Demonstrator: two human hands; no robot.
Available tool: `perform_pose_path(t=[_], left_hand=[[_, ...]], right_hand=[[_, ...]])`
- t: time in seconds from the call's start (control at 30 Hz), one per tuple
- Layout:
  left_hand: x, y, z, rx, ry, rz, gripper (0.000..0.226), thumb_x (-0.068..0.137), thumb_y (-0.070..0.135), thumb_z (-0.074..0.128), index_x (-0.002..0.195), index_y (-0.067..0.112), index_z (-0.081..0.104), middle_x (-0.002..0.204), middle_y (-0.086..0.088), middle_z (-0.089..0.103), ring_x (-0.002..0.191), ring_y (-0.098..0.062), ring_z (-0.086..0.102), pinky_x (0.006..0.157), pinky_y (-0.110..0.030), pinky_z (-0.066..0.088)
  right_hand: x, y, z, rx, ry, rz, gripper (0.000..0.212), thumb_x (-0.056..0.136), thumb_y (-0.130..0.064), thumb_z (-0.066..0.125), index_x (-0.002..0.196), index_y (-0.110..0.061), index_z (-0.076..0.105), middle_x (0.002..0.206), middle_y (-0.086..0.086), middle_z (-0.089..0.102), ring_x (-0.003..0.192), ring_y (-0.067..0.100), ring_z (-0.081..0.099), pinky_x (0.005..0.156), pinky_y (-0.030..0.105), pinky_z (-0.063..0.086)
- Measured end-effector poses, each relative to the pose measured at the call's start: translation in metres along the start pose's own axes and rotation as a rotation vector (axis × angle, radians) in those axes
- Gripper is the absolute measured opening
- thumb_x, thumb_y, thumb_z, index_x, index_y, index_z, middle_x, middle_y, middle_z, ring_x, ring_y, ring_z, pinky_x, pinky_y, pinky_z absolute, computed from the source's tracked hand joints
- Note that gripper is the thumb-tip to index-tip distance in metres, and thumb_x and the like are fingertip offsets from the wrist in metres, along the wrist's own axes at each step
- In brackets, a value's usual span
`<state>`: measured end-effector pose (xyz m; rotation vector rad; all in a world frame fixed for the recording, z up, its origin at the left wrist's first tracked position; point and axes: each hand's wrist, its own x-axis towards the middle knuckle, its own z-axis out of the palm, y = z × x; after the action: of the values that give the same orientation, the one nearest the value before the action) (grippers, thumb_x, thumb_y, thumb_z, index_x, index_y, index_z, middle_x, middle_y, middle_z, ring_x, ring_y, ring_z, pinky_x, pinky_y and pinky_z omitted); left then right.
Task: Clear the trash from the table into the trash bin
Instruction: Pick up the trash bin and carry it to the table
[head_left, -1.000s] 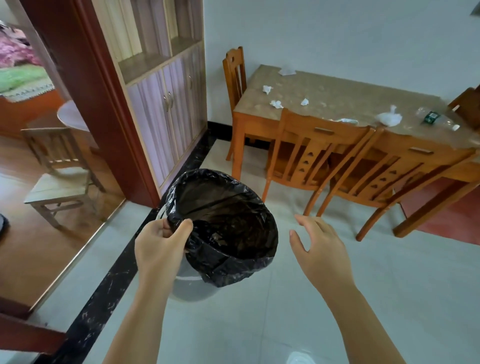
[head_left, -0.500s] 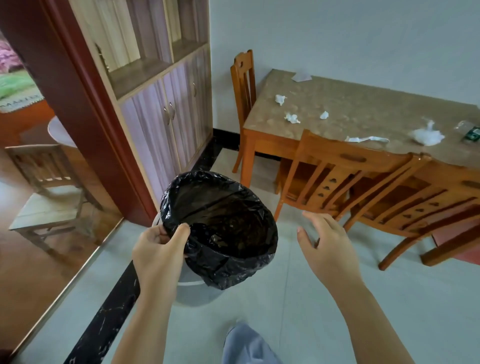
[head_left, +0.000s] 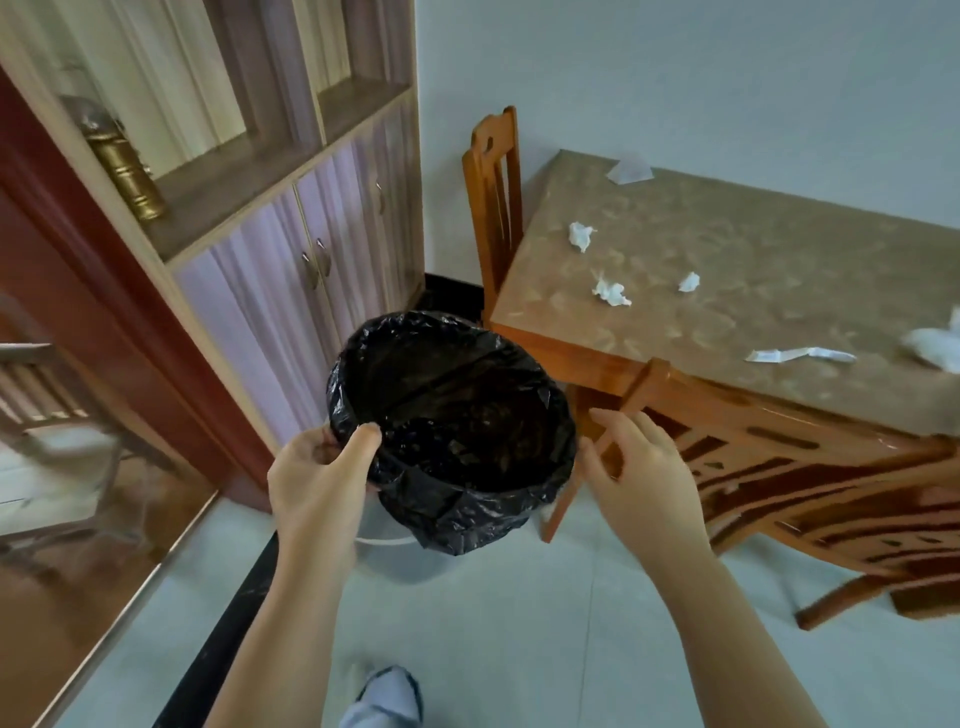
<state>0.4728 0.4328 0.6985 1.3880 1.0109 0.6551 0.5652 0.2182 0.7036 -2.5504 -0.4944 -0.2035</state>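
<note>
Two hands are working at the trash bin (head_left: 400, 556): the left hand (head_left: 317, 475) is pinching the rim of its black liner (head_left: 452, 415), while the right hand (head_left: 644, 480) is hovering just beside it, fingers loosely spread, holding nothing. Several crumpled tissues (head_left: 612, 292) are lying on the counter (head_left: 779, 270) nearby.

Trash bin (head_left: 410, 556), pale, lined with glossy black bag (head_left: 452, 415), mouth open, upright beside worktop (head_left: 779, 270) corner; crumpled white tissues (head_left: 612, 292) and paper scraps (head_left: 800, 355) scattered on worktop.
</note>
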Motion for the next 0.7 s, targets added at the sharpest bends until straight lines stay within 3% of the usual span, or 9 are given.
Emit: perform_pose_path(t=[0.13,0.27,0.43,0.53,0.7], left_hand=[[0.070,0.001,0.028,0.034,-0.010,0.010,0.023,0.069,0.027,0.070,0.054,0.019,0.054,0.043,0.011,0.052,0.042,-0.009,0.048,0.056,-0.033,0.044],[0.153,0.013,0.051,0.086,-0.054,0.075,0.025,0.074,0.026,0.069,0.068,0.005,0.056,0.061,-0.004,0.057,0.056,-0.022,0.054,0.055,-0.033,0.045],[0.267,0.054,0.074,0.118,-0.101,0.157,0.037,0.074,0.026,0.067,0.072,-0.007,0.051,0.062,-0.012,0.049,0.056,-0.022,0.049,0.055,-0.037,0.043],[0.323,0.080,0.095,0.132,-0.114,0.231,0.033,0.073,0.027,0.067,0.073,-0.004,0.055,0.062,-0.013,0.053,0.054,-0.020,0.052,0.050,-0.027,0.048],[0.390,0.105,0.150,0.094,-0.169,0.266,0.028,0.066,0.033,0.068,0.062,0.010,0.052,0.053,0.001,0.056,0.055,-0.018,0.057,0.055,-0.037,0.051]], right_hand=[[0.063,-0.012,0.031,-0.018,-0.005,0.027,0.035,0.085,-0.031,0.053,0.117,-0.018,0.054,0.111,0.002,0.060,0.097,0.024,0.058,0.080,0.039,0.051],[0.136,-0.037,0.071,-0.059,0.012,0.028,0.032,0.084,-0.027,0.055,0.114,-0.017,0.057,0.109,0.003,0.062,0.099,0.024,0.056,0.072,0.030,0.043],[0.249,-0.098,0.116,-0.031,0.040,0.027,0.030,0.085,-0.024,0.055,0.113,-0.014,0.058,0.108,0.009,0.063,0.097,0.031,0.056,0.074,0.037,0.046],[0.307,-0.130,0.141,0.013,0.090,-0.044,0.028,0.085,-0.023,0.056,0.111,-0.015,0.059,0.101,0.007,0.064,0.092,0.027,0.058,0.068,0.030,0.043],[0.377,-0.123,0.164,0.026,0.099,0.022,0.029,0.085,-0.026,0.055,0.112,-0.017,0.058,0.108,0.004,0.063,0.098,0.025,0.058,0.073,0.032,0.045]])
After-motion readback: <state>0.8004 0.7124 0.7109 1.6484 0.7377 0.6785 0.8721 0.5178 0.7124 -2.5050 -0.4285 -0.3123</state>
